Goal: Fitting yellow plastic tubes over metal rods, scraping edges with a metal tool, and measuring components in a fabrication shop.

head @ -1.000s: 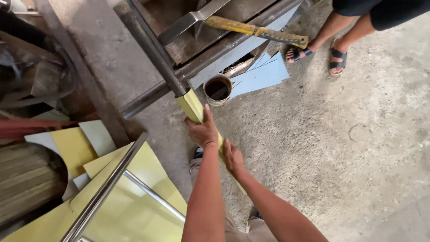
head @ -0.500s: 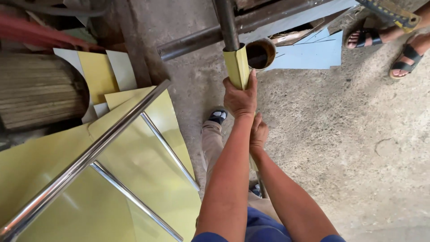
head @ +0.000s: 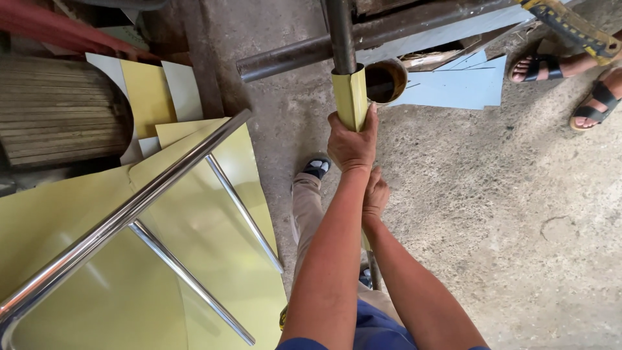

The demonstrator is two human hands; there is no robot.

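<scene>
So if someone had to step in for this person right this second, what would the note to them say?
Left hand: wrapped around the yellow sheet-metal tube, near its upper end.
Right hand: gripping the same tube lower down.
The tube sits around the dark steel pipe, which sticks out of its top by the horizontal bar.
Flat yellow sheets lie at left under a chrome frame; pale blue sheets lie beyond.
Done: sheet already curled around the pipe.
Left: whether the seam is closed cannot be seen.

Bright, even daylight, soft shadows, glare on the chrome tubes point(head: 129, 214), sharp focus.
</scene>
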